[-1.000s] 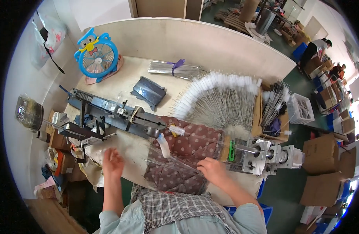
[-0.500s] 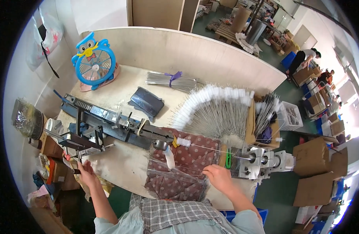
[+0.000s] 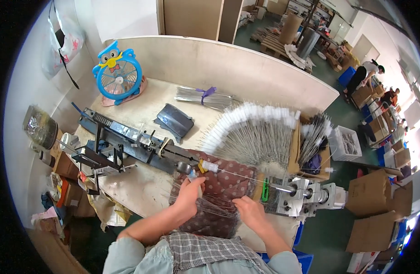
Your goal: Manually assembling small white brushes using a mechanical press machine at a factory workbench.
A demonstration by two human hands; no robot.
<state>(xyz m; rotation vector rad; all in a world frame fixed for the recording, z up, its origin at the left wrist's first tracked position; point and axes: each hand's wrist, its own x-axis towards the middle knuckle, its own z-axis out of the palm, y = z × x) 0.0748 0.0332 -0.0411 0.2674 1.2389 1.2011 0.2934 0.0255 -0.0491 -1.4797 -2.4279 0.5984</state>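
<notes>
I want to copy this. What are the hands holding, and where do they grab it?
Both hands pinch thin wires lying over the dotted cloth: the left hand near their left ends, the right hand near their right ends. Exact finger contact is too small to see.

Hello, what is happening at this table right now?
A person works at a bench. The left hand pinches a thin wire stretched along a long metal machine, near a small white tip. The right hand fingers a bundle of thin wires on a dotted cloth. Many white-tipped wires lie fanned behind.
</notes>
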